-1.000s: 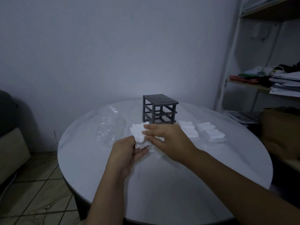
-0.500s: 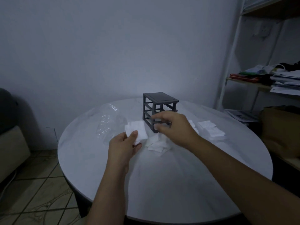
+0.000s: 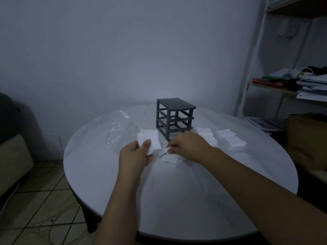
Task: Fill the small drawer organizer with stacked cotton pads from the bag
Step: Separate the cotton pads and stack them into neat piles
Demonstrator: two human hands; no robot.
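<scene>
Dim light blurs the organizer (image 3: 174, 117) shelves; left hand (image 3: 135, 156) grips stacked pads (image 3: 149, 139), right hand (image 3: 189, 147) pinches a loose pad (image 3: 163, 151).

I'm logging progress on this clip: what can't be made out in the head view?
Head view, dim light:
Clear plastic bag: any pads left inside, too dim and crumpled.
White cotton pad stack in the left hand's grip: count too small.
Dark grey open-frame drawer organizer: lowest front corner hidden by the right hand.
</scene>
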